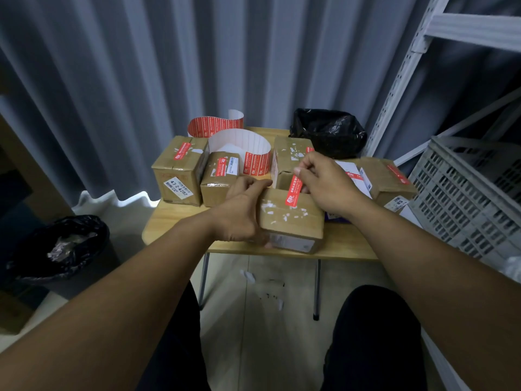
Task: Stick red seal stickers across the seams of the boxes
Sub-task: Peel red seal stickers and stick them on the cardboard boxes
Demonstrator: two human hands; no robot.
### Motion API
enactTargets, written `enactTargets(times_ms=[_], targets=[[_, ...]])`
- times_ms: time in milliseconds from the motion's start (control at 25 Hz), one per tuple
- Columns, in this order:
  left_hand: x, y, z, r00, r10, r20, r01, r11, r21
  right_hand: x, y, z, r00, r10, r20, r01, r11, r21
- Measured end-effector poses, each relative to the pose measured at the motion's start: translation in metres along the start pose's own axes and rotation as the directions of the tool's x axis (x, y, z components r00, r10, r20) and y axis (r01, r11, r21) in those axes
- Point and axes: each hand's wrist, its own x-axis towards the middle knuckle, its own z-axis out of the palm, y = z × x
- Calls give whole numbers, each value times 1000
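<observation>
A brown cardboard box [291,218] sits at the bench's near edge, its top scuffed with white label scraps. A red seal sticker [294,191] with white print lies across its far top edge — lower end on the lid, upper end raised. Four other boxes behind already carry red stickers — sticker strips [239,148] curl among them.

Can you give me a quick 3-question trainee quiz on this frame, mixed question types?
1. True or false: the left hand steadies the front box while the right hand handles a red seal sticker.
2. Multiple choice: where is the curled sticker roll? A) on the floor B) on the table behind the boxes C) in the grey crate
3. Fill in: the bag at the table's far right is ____ in colour.

Key: 1 true; 2 B; 3 black.
</observation>
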Motion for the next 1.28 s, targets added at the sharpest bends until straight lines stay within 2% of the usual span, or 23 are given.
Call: enactTargets(times_ms=[200,400,600,680,800,840,920,1040,1280], targets=[[1,1,2,999,-9,-45,12,997,71,1,-4,-1,992,25,-127,-16,997,70],[2,3,4,996,-75,-47,77,996,46,6,-10,-7,987,-1,-162,12,998,69],[0,7,2,989,-142,-28,143,990,18,2,-13,-5,984,78,-157,-38,969,243],[-4,12,-3,985,-138,-108,129,988,-81,-1,-14,-4,982,120,-146,-71,951,302],[-2,21,-12,923,-127,-362,5,947,-320,-2,-15,-1,977,141,-158,-79,935,346],[-1,26,-14,916,-145,-375,-8,926,-379,-2,-16,-1,976,148,-160,-83,930,357],[1,32,-15,930,-193,-314,31,890,-455,-2,-18,0,974,157,-161,-86,923,375],[2,37,-12,940,-225,-256,70,863,-501,-4,-19,1,975,149,-167,-72,916,394],[3,38,-6,925,-249,-289,42,820,-571,-7,-15,-2,972,154,-177,-70,910,409]])
